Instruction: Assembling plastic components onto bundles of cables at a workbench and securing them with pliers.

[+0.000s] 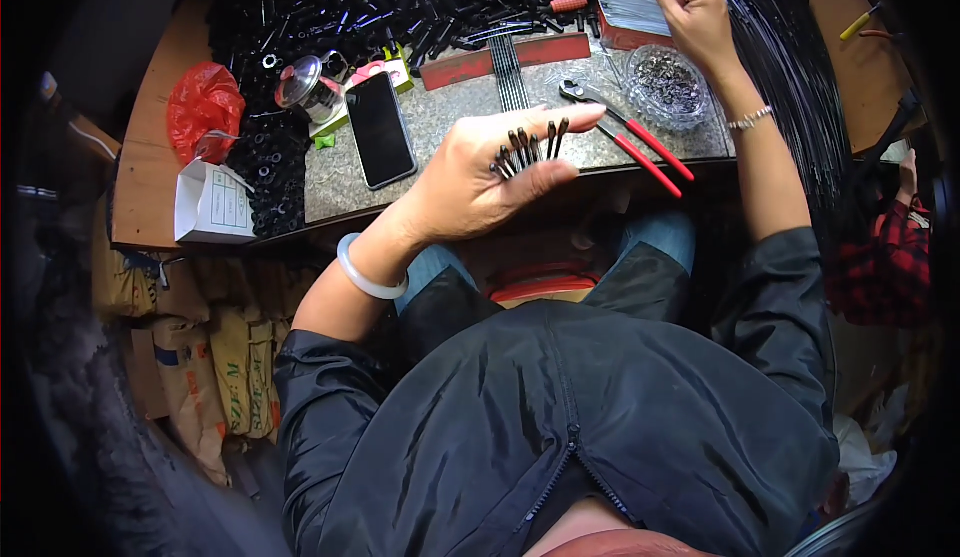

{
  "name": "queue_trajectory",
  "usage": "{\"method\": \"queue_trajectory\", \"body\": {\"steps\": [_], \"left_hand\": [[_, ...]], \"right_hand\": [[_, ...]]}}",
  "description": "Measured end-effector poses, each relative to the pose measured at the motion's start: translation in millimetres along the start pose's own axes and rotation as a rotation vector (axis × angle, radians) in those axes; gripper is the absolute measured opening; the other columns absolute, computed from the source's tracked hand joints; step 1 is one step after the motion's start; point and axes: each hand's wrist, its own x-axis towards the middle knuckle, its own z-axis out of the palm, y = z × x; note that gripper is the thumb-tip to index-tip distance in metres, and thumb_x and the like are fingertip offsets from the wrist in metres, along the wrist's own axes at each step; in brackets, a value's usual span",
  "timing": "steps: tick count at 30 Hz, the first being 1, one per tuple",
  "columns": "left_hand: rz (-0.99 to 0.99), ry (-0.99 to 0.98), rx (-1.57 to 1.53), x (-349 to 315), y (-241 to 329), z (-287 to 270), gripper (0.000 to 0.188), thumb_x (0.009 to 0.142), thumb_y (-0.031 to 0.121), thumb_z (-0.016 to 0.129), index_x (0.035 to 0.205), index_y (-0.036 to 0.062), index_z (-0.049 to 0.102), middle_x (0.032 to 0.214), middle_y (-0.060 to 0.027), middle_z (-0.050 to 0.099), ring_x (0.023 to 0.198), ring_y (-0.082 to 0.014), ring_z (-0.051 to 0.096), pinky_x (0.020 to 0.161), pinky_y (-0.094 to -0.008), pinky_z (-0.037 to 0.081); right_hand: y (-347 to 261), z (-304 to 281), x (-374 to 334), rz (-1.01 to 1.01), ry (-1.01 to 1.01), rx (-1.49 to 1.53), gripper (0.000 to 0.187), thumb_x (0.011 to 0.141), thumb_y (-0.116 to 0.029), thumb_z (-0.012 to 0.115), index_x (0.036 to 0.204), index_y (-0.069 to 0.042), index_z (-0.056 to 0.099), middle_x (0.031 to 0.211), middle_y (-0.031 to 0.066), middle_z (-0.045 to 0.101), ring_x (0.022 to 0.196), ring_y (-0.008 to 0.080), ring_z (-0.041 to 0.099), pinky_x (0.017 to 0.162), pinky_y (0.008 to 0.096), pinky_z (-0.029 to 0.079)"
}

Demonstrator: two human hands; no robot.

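My left hand [465, 172] is closed around a bundle of thin dark rods [509, 67], just above the near edge of the worktop. Their black ends [521, 139] stick up in a fan between thumb and forefinger, and the shafts reach away over a red bar [550, 57]. At the far right, my right hand [697, 19] has thumb and fingertips pinched together beside a red box [625, 38] of thin silvery pieces. Whatever is in that pinch is too small to make out. A glass bowl [664, 123] of small metal parts stands below that wrist.
Red-handled pliers [650, 160] lie right of my left hand. A phone [380, 132], a glass jar [316, 97], a red plastic bag [205, 107] and a white carton [212, 207] are at left. Black parts [330, 7] heap the far side; long black rods [780, 67] line the right.
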Motion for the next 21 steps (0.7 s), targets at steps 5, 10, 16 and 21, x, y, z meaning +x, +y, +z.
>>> {"method": "queue_trajectory", "body": {"steps": [5,10,16,21], "left_hand": [[-0.002,0.038,0.042,-2,25,-6,0.037,0.089,0.014,0.055,0.121,-0.0037,0.052,0.100,-0.0124,0.066,0.091,-0.0137,0.061,0.083,-0.0258,0.044],[0.052,0.024,0.210,-5,31,-2,0.026,0.086,0.009,0.058,0.110,-0.0005,0.060,0.090,-0.0116,0.068,0.080,-0.0165,0.065,0.073,-0.0256,0.049],[0.203,0.087,0.415,-8,26,7,0.020,0.079,0.014,0.066,0.098,0.0060,0.066,0.081,-0.0094,0.066,0.071,-0.0229,0.065,0.063,-0.0295,0.050],[0.278,0.137,0.478,-8,25,8,0.023,0.076,0.021,0.070,0.096,0.0115,0.067,0.076,-0.0065,0.065,0.065,-0.0227,0.063,0.056,-0.0302,0.048]], "right_hand": [[-89,-40,-34,-0.280,-0.201,0.220,0.012,0.085,0.001,0.056,0.093,-0.001,0.064,0.079,0.0047,0.057,0.069,0.0116,0.051,0.062,0.0207,0.040],[-141,-68,-72,-0.412,-0.254,0.277,0.023,0.072,0.009,0.064,0.093,-0.001,0.064,0.074,0.0065,0.053,0.065,0.0145,0.050,0.055,0.0238,0.040],[-155,-74,-82,-0.492,-0.209,0.163,0.025,0.067,0.003,0.070,0.090,-0.003,0.065,0.071,0.0041,0.050,0.066,0.0187,0.047,0.059,0.0284,0.038],[-157,-73,-84,-0.498,-0.195,0.147,0.025,0.065,0.001,0.071,0.089,-0.004,0.066,0.071,0.0035,0.049,0.066,0.0187,0.046,0.059,0.0283,0.038]]}}
